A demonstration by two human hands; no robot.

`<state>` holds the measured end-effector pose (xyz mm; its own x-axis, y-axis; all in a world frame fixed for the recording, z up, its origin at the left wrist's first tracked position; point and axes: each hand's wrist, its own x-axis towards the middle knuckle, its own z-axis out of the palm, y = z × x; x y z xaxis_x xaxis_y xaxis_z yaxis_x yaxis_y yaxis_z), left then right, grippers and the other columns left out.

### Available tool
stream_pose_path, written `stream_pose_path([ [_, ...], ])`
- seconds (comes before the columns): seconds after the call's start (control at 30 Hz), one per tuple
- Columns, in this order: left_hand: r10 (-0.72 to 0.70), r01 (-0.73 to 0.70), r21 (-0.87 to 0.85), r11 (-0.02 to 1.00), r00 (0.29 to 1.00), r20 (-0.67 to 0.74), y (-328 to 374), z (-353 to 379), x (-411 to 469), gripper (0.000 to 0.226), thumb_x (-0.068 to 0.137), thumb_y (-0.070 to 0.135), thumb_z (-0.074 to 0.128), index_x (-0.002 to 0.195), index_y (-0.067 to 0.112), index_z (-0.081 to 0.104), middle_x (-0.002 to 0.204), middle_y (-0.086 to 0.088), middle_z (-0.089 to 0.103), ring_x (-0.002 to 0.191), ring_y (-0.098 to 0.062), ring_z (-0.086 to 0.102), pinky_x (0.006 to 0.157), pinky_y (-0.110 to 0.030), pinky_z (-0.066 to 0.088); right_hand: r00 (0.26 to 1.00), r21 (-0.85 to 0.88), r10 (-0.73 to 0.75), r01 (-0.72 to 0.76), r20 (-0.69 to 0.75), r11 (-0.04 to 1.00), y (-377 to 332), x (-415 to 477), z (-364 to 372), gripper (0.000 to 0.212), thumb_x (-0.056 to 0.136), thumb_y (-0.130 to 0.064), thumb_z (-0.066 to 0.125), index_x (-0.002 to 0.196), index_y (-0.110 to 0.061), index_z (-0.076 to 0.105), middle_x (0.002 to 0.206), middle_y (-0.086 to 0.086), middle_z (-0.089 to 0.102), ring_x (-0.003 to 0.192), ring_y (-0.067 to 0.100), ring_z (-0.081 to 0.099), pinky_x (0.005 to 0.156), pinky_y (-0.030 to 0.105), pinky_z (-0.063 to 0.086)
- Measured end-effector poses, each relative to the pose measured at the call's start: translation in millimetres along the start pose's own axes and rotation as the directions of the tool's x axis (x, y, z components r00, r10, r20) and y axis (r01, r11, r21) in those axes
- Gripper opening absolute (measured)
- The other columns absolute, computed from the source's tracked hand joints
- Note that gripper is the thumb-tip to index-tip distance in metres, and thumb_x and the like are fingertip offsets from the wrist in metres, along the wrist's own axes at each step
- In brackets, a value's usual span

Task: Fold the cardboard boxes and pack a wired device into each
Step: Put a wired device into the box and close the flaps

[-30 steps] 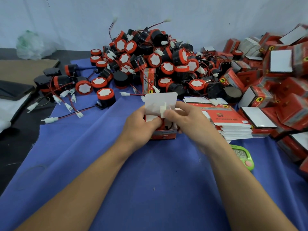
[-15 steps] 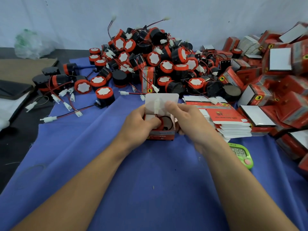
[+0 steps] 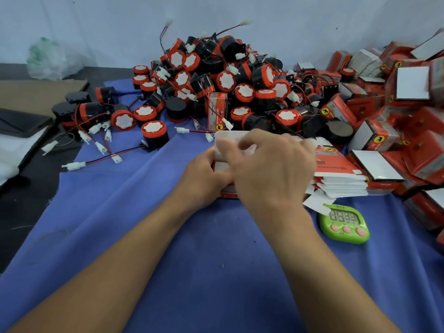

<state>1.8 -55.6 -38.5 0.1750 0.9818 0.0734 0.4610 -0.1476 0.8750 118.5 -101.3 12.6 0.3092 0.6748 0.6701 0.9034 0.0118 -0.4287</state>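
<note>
Head view: 1 small red-and-white cardboard box [image 3: 227,193] stands upright on the blue cloth [image 3: 216,260] at the middle, just in front of the heap of round red-and-black wired devices [image 3: 216,80]. The left hand [image 3: 204,179] grips the box by its left side, thumb across the near face, and steadies it. The right hand [image 3: 271,169] covers the box top, its fingers [image 3: 242,143] curled over the raised white lid flap [image 3: 230,135]. They are motion-blurred, and the thumb is hidden. Whether a device sits inside cannot be told, as the right hand blocks the opening.

The step in hand looks like closing this box. The next move likely calls for bending the flap forward and down and tucking its tab into the front wall, while the left hand keeps the walls square and any wire stays inside.

Just right of the hands lies a stack of flat unfolded box blanks [image 3: 341,174]. Beyond it is a heap of closed red boxes [image 3: 396,116], and a green digital timer [image 3: 343,223] lies near the right wrist.
</note>
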Motion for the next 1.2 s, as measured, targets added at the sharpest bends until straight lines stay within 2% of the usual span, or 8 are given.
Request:
stream_pose_path([
  [0.1,0.029,-0.029,0.033,0.999,1.000,0.006,-0.4,0.4,0.4,0.040,0.061,0.064,0.046,0.090,0.042,0.061,0.082,0.020,0.070,0.082,0.000,0.066,0.064,-0.019,0.047,0.990,-0.181,0.054,-0.029,0.130,0.983,-12.6,0.6,8.9,0.049,0.087,-0.072,0.052,0.080,-0.029,0.073,0.068,-0.005,0.066,0.072,0.018,0.059,0.081,0.036,0.019],
  [0.27,0.028,-0.025,-0.065,0.998,0.998,0.051,-1.1,-3.3,-3.4,0.038,0.063,0.060,0.061,0.097,0.044,0.063,0.088,0.033,0.071,0.083,0.009,0.067,0.066,-0.011,0.050,0.966,-0.131,0.119,-0.091,0.231,0.987,-1.9,5.4,9.1,0.038,0.093,-0.055,0.053,0.078,-0.025,0.071,0.072,-0.002,0.068,0.065,0.021,0.047,0.083,0.035,0.021],
  [0.4,0.012,0.001,-0.126,0.992,0.995,0.098,-4.8,-4.2,-1.5,0.042,0.076,0.041,0.074,0.117,0.032,0.071,0.107,0.012,0.078,0.100,-0.008,0.073,0.091,-0.039,0.060,0.949,-0.105,0.126,-0.100,0.289,0.989,16.8,16.5,-5.4,0.025,0.088,-0.045,0.064,0.074,-0.027,0.073,0.069,-0.003,0.064,0.069,0.024,0.048,0.082,0.036,0.021],
  [0.5,0.004,0.008,-0.134,0.991,0.996,0.091,-2.8,-5.2,-2.4,0.045,0.074,0.036,0.071,0.118,0.029,0.071,0.108,0.011,0.078,0.100,-0.008,0.073,0.095,-0.041,0.059,0.920,-0.153,0.075,-0.016,0.385,0.988,28.2,18.1,-10.9,0.019,0.087,-0.042,0.066,0.076,-0.032,0.078,0.086,-0.002,0.061,0.094,0.027,0.051,0.086,0.037,0.026],
  [0.67,-0.023,0.030,-0.114,0.993,0.998,0.065,0.9,-4.3,-4.7,0.045,0.071,0.040,0.070,0.116,0.033,0.071,0.109,0.012,0.077,0.100,-0.007,0.072,0.094,-0.041,0.059,0.849,-0.328,0.007,0.196,0.528,0.924,34.9,12.0,-2.7,0.027,0.096,-0.048,0.055,0.095,-0.033,0.077,0.108,-0.002,0.053,0.109,0.029,0.046,0.096,0.040,0.030],
  [0.87,-0.021,0.026,-0.103,0.994,0.999,0.050,2.3,-2.9,-5.8,0.036,0.071,0.040,0.070,0.107,0.042,0.068,0.108,0.014,0.077,0.100,-0.007,0.072,0.095,-0.043,0.059,0.880,-0.414,-0.020,0.243,0.475,0.877,31.4,7.7,8.3,0.016,0.092,-0.037,0.060,0.095,-0.028,0.073,0.089,-0.004,0.035,0.104,0.027,0.049,0.088,0.040,0.028],
  [1.07,-0.021,0.023,-0.089,0.996,1.000,0.020,2.8,-1.1,-6.3,0.049,0.071,0.043,0.070,0.120,0.032,0.070,0.111,0.012,0.076,0.102,-0.009,0.071,0.095,-0.044,0.058,0.927,-0.249,0.123,-0.033,0.353,0.968,30.9,1.8,13.6,0.014,0.088,-0.035,0.067,0.090,-0.023,0.075,0.087,0.000,0.068,0.089,0.030,0.062,0.065,0.032,0.032],
  [1.2,-0.027,0.029,-0.106,0.994,1.000,0.012,0.8,-1.4,-5.8,0.049,0.071,0.043,0.072,0.119,0.033,0.070,0.111,0.013,0.076,0.101,-0.007,0.071,0.095,-0.042,0.059,0.874,-0.141,0.054,0.017,0.482,0.990,35.6,4.5,14.1,0.020,0.095,-0.035,0.063,0.091,-0.019,0.074,0.088,0.009,0.071,0.085,0.034,0.062,0.064,0.033,0.037],
])
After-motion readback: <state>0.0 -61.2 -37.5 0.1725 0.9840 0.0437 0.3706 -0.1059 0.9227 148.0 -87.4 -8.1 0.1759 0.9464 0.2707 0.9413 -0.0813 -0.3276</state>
